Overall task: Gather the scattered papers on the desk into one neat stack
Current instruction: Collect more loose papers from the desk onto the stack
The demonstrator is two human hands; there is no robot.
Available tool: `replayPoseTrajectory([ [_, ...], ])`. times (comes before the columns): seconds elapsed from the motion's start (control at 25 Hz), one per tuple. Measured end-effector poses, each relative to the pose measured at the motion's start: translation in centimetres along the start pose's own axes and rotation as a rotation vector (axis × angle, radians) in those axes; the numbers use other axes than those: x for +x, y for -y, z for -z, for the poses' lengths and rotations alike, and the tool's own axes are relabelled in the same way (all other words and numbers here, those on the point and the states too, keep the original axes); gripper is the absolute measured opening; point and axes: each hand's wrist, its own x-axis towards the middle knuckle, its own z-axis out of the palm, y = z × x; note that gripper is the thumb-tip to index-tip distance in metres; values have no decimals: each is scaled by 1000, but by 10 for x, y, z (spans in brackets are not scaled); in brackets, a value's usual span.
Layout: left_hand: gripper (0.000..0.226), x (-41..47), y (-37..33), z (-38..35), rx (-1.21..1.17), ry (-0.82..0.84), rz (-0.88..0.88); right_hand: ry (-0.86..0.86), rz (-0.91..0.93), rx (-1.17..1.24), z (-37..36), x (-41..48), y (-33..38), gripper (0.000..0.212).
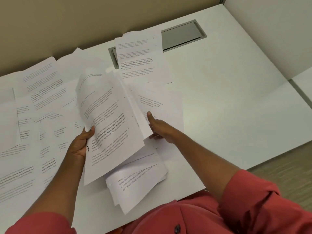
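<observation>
Printed white papers lie scattered over the white desk [228, 102]. My left hand [81, 142] grips the left edge of a bundle of sheets [108, 119], lifted and tilted above the desk. My right hand [157, 126] pinches the right sheets of that bundle [152, 105], thumb on top and fingers underneath. Below the bundle, near the front edge, lies a loose pile of papers [138, 181]. Several sheets [37, 102] overlap across the left half of the desk. One sheet [138, 56] lies at the back, partly over a grey slot.
A grey cable hatch [183, 35] is set into the desk at the back, against a beige partition [67, 22]. Another desk section [302, 81] joins at the right. Wood-look floor [287, 166] shows beyond the front right edge.
</observation>
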Motion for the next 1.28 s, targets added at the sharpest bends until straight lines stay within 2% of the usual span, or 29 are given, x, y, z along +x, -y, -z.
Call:
replayPoseTrajectory([
  [0.04,57,-5,-6,3,42,-9,-5,-35,18,-58,-10,-1,2,74],
  [0.12,24,-12,-20,10,77,-30,-28,-128,45,-155,-26,-2,3,73],
  [0.24,33,-17,-33,20,102,-44,-40,-133,85,-188,-50,-4,-1,70],
  [0.32,26,-21,-41,21,78,-31,-56,-187,105,-207,-63,-3,-7,66],
  [0.4,67,-22,-43,23,24,44,-47,-151,92,-106,-69,-5,-10,66],
  [0.44,78,-24,-43,21,0,74,-46,-83,62,27,-72,-6,-9,71],
  [0.48,78,-24,-43,21,-29,116,-39,-5,7,178,-74,-5,-10,79],
  [0.56,72,-30,-43,16,-32,156,-16,101,-96,411,-75,-7,-10,91],
  [0.64,63,-38,-42,12,-25,167,-14,173,-144,559,-75,-8,-9,81],
  [0.76,11,-35,-40,16,35,52,-47,169,-138,672,-71,-5,-5,79],
  [0.8,29,-30,-39,23,53,12,-71,155,-114,673,-69,-4,-4,83],
  [0.84,35,-26,-40,30,100,-11,-56,137,-91,656,-66,-1,-3,90],
  [0.92,31,-23,-44,38,178,-44,-31,75,-73,544,-60,5,-4,100],
  [1.04,36,-13,-41,48,353,-62,6,44,12,497,-52,3,-2,71],
  [1.16,43,-8,-30,55,382,-36,65,55,31,408,-51,2,1,77],
  [1.28,60,-5,-22,56,352,22,117,23,29,253,-61,11,1,73],
])
